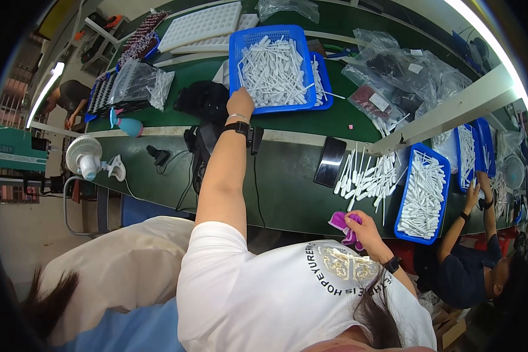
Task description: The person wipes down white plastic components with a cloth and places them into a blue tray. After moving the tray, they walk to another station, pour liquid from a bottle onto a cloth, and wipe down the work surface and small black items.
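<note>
My left hand (pixel 240 104) reaches far forward and grips the near left corner of a blue plastic basket (pixel 236 54). Heaped inside are white thin-stemmed sticks with thicker ends (pixel 274 70). Close to my body, my right hand (pixel 365 230) pinches a crumpled purple cloth (pixel 347 227). Beyond it, a loose pile of the same white sticks (pixel 366 179) lies on the green table next to a dark phone (pixel 330 161). Another blue basket (pixel 402 218) full of sticks stands right of that pile.
A second blue tray (pixel 327 105) sits partly behind the basket. Clear plastic bags (pixel 416 64) and a slanting white post (pixel 446 111) occupy the right. Leftward are a black cloth (pixel 202 100), a spray bottle (pixel 127 125) and a small fan (pixel 85 154). A co-worker (pixel 469 264) handles sticks at far right.
</note>
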`<state>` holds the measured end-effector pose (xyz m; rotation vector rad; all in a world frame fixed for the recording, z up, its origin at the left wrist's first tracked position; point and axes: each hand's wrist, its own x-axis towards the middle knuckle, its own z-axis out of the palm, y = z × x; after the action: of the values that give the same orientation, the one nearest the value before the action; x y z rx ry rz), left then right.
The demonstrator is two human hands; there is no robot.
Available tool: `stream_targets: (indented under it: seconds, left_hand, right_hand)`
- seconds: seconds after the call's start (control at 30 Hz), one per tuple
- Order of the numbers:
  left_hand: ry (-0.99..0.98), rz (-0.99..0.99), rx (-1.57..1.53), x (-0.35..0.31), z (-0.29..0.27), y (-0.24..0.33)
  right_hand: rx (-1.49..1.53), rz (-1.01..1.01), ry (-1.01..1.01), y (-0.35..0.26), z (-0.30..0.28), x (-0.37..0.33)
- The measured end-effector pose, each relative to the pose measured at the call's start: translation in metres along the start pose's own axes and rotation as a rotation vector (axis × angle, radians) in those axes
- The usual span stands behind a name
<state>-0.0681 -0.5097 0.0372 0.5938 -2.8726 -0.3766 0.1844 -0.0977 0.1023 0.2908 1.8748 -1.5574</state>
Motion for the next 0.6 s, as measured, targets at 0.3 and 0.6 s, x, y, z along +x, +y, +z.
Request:
stream_targets:
  seconds: [0.3,0.6]
  left_hand:
    - [-0.217,0.211,-0.024,0.0,0.01,0.046]
    - [-0.162,0.326,-0.578,0.019,0.004,0.004]
  right_hand:
    - [0.034,0.033,0.088,-0.007,0.005,0.008]
    - [0.036,0.017,0.094,0.0,0.007,0.011]
